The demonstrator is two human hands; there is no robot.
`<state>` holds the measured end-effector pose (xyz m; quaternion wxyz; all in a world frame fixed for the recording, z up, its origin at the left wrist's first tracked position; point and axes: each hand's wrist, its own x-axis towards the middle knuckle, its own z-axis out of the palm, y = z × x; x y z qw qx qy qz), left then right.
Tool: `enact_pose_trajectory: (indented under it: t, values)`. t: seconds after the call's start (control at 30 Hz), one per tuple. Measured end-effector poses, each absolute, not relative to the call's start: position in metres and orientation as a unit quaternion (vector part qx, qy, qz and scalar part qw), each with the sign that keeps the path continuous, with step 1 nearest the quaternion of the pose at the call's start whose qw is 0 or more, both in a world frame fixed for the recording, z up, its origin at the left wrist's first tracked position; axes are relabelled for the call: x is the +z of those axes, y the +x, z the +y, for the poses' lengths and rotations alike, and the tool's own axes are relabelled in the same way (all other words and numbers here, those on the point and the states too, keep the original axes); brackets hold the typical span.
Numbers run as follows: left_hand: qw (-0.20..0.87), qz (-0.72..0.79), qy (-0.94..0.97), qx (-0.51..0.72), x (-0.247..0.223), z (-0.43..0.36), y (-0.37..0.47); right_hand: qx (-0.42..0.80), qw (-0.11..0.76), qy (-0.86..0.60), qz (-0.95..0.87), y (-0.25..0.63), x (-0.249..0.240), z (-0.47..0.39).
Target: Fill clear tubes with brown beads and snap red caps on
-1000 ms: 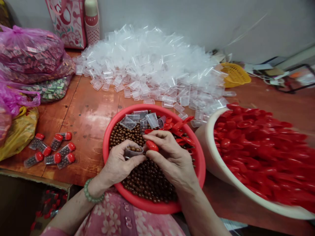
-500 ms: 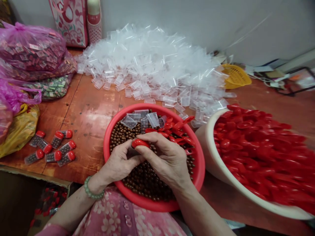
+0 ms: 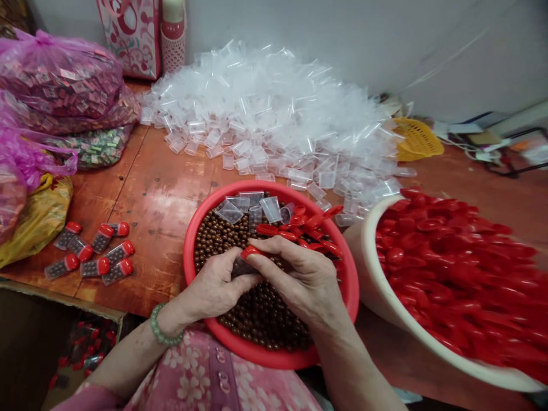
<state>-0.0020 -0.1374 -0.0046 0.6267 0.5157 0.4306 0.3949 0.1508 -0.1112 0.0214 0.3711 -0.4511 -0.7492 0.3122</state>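
Observation:
Over a red basin of small brown balls, my two hands meet around one small clear plastic container. My left hand is closed around its body, which is mostly hidden by the fingers. At its upper end, my right hand pinches a red plastic cap between thumb and fingers. On the balls beyond my hands lie several empty clear containers, with loose red spoon-shaped caps beside them at the right.
Filled red-capped containers lie on the table at left. A white tub heaped with red caps stands right. Behind the basin rises a pile of clear containers. Pink bags, a yellow basket and a bottle are further back.
The whole view has shifted slightly. My hands remain together over the basin, and my right fingers now cover more of the red cap on the container.

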Motion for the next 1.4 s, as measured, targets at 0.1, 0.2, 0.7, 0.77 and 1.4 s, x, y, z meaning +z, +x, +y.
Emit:
enact_pose_trajectory:
  t: [0.1, 0.2, 0.7, 0.77, 1.4]
  values:
    - [0.621, 0.440, 0.526, 0.380, -0.006, -0.137, -0.002, 0.319, 0.374, -0.456, -0.742, 0.152, 0.018, -0.112]
    - [0.630, 0.437, 0.515, 0.382, -0.008, -0.136, -0.002, 0.296, 0.372, -0.465, -0.747, 0.151, 0.015, -0.113]
    - [0.783, 0.328, 0.324, 0.418, -0.008, -0.132, -0.002, 0.032, 0.240, -0.347, -0.906, 0.145, 0.010, -0.118]
    - [0.789, 0.318, 0.318, 0.420, -0.008, -0.131, -0.002, 0.016, 0.245, -0.345, -0.906, 0.142, 0.009, -0.117]
    - [0.779, 0.340, 0.323, 0.415, -0.011, -0.134, -0.006, -0.033, 0.268, -0.302, -0.914, 0.141, 0.011, -0.107]
